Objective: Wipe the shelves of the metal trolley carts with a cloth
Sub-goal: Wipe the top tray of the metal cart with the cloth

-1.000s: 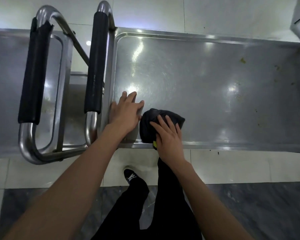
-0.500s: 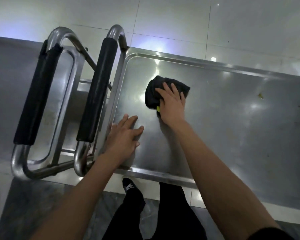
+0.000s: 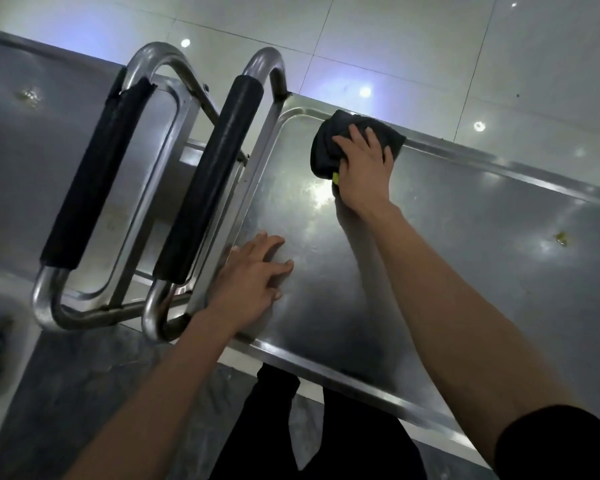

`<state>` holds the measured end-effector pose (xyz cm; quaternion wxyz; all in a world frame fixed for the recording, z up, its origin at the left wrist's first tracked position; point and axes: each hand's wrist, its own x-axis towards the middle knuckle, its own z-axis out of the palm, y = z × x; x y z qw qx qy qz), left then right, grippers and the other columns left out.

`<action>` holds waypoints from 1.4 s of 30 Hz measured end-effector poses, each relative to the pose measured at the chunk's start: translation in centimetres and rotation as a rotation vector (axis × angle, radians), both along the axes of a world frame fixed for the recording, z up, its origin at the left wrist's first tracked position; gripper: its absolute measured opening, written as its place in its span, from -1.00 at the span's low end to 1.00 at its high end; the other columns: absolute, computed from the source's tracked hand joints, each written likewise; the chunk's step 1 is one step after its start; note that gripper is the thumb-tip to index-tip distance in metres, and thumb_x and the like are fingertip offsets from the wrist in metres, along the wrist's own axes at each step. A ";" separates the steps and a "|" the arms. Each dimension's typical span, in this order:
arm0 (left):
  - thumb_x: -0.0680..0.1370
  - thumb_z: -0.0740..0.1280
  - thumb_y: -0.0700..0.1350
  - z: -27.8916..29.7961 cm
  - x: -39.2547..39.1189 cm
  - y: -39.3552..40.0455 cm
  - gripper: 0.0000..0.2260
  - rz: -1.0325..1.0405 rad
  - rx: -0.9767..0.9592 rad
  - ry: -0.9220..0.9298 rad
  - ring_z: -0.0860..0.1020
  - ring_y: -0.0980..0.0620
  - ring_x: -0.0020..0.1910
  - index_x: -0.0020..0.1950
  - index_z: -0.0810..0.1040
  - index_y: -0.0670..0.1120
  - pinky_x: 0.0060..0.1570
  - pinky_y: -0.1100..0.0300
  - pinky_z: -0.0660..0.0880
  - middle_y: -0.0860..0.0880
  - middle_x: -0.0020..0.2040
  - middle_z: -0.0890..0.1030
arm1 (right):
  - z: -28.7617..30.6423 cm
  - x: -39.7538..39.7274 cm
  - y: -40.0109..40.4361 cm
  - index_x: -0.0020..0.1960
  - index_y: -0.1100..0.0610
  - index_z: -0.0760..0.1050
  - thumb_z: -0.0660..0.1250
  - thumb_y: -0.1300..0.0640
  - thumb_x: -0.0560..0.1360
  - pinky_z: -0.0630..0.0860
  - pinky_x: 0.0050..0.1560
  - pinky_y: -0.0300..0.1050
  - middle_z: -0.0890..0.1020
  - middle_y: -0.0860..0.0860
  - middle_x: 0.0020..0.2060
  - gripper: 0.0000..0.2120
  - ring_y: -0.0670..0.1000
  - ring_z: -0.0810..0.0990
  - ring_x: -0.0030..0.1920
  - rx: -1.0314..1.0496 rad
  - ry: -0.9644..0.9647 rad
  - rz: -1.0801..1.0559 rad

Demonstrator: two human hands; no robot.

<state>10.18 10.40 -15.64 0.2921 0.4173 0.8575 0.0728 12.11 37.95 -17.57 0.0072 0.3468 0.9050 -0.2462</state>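
A metal trolley's top shelf (image 3: 447, 258) fills the right of the head view. My right hand (image 3: 364, 168) presses a bunched black cloth (image 3: 326, 147) with a yellow-green bit at its edge against the shelf's far left corner, fingers spread over it. Near the shelf's left rim, my left hand (image 3: 253, 278) rests flat with fingers straight, holding nothing. A few yellowish specks (image 3: 561, 239) dot the shelf to the right.
The trolley's handle (image 3: 205, 188) with black foam grip stands left of the shelf. A second trolley (image 3: 21, 161) with its own padded handle (image 3: 94, 178) abuts it on the left. Pale floor tiles (image 3: 430, 46) lie beyond, darker tiles near my legs (image 3: 309, 438).
My right hand has pushed the cloth from the shelf's near edge up to its far left corner. My left hand has stayed flat by the left rim.
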 end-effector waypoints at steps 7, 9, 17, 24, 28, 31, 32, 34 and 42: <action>0.54 0.41 0.03 0.1 0.5 -0.4 -0.47 -0.131 -0.050 0.106 -0.11 -0.02 0.61 0.48 0.36 0.21 0.55 -0.23 -0.07 0.10 0.62 0.02 | 0.4 1.8 -2.9 0.50 -0.08 0.34 0.15 0.16 0.66 -0.09 0.57 0.14 0.19 -0.06 0.59 -0.57 0.02 0.01 0.61 0.013 -0.017 0.029; 0.55 0.38 0.03 0.3 1.2 -0.8 -0.51 -0.158 -0.036 0.184 -0.07 -0.08 0.60 0.45 0.33 0.17 0.51 -0.18 -0.07 0.01 0.60 0.08 | 0.6 2.7 -4.4 0.50 -0.07 0.35 0.15 0.16 0.66 -0.09 0.57 0.13 0.19 -0.06 0.59 -0.57 0.02 0.02 0.60 0.008 0.003 0.030; 0.53 0.36 0.04 1.0 4.9 -6.3 -0.68 -0.099 0.039 0.310 0.30 -0.11 0.44 0.27 0.52 0.02 0.34 -0.15 0.29 -0.04 0.38 0.43 | 0.7 6.4 -10.7 0.51 -0.06 0.35 0.16 0.16 0.65 -0.06 0.56 0.17 0.20 -0.05 0.59 -0.56 0.04 0.02 0.60 0.004 -0.002 0.088; 0.56 0.31 0.06 0.7 8.8 -8.1 -0.63 0.100 -0.047 0.338 0.23 -0.12 0.52 0.35 0.47 0.03 0.39 -0.13 0.25 -0.05 0.47 0.36 | 0.2 9.0 -13.0 0.50 -0.06 0.36 0.17 0.16 0.64 -0.05 0.57 0.17 0.21 -0.04 0.59 -0.56 0.05 0.03 0.61 0.010 0.013 0.261; 0.52 0.38 0.04 0.8 10.8 -7.7 -0.61 0.257 -0.050 0.360 0.24 -0.15 0.51 0.33 0.52 0.00 0.32 -0.25 0.31 -0.09 0.46 0.38 | 0.1 10.4 -13.7 0.51 -0.06 0.35 0.18 0.16 0.63 -0.07 0.57 0.18 0.19 -0.04 0.59 -0.55 0.05 0.01 0.61 -0.013 0.017 0.375; 0.51 0.41 0.04 0.6 12.5 -7.8 -0.62 0.420 -0.005 0.378 0.28 -0.15 0.48 0.30 0.54 -0.01 0.31 -0.20 0.34 -0.07 0.42 0.42 | -0.1 11.2 -14.1 0.51 -0.05 0.35 0.19 0.17 0.63 -0.07 0.57 0.20 0.19 -0.04 0.59 -0.54 0.05 0.00 0.61 -0.014 0.022 0.461; 0.51 0.42 0.05 0.4 13.0 -7.8 -0.63 0.469 0.014 0.379 0.30 -0.15 0.46 0.29 0.54 -0.01 0.30 -0.18 0.35 -0.07 0.40 0.43 | -0.2 11.4 -14.2 0.51 -0.05 0.35 0.20 0.17 0.62 -0.07 0.57 0.21 0.19 -0.04 0.59 -0.54 0.06 0.00 0.61 -0.011 0.025 0.483; 0.52 0.41 0.06 0.2 13.9 -7.9 -0.64 0.559 0.041 0.375 0.33 -0.13 0.43 0.28 0.53 -0.02 0.28 -0.15 0.38 -0.06 0.35 0.45 | -0.3 11.8 -14.5 0.50 -0.05 0.36 0.21 0.17 0.62 -0.06 0.57 0.22 0.20 -0.03 0.59 -0.53 0.06 0.01 0.61 -0.008 0.035 0.523; 0.54 0.42 0.01 -0.4 15.9 -8.0 -0.65 0.751 0.175 0.320 0.52 -0.08 0.19 0.27 0.52 -0.08 0.16 0.02 0.46 -0.06 0.30 0.46 | -0.7 13.4 -16.5 0.49 -0.05 0.38 0.24 0.18 0.60 -0.05 0.57 0.21 0.25 -0.04 0.57 -0.53 0.06 0.06 0.60 0.010 0.061 0.673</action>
